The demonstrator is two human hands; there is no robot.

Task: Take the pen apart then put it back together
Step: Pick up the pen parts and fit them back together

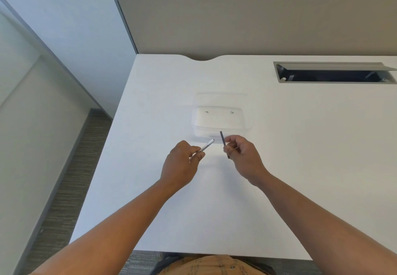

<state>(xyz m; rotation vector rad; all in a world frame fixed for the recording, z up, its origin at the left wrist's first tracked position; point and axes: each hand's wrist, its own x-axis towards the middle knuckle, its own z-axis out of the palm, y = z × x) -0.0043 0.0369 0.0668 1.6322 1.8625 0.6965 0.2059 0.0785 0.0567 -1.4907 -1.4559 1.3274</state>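
My left hand (182, 163) pinches a white pen barrel (207, 145) with dark lettering; its open end points up and to the right. My right hand (242, 156) holds a thin dark ink refill (223, 142) between thumb and fingers, nearly upright and tilted slightly left. The two parts are apart, with a small gap between the barrel's end and the refill. Both hands hover above the white desk (300, 167), just in front of a clear plastic container (221, 122).
The clear container holds a couple of tiny dark pieces near its far wall. A grey cable hatch (335, 73) lies open at the desk's back right. A beige partition (257, 23) rises behind the desk. The desk's left edge drops to carpeted floor (71, 188).
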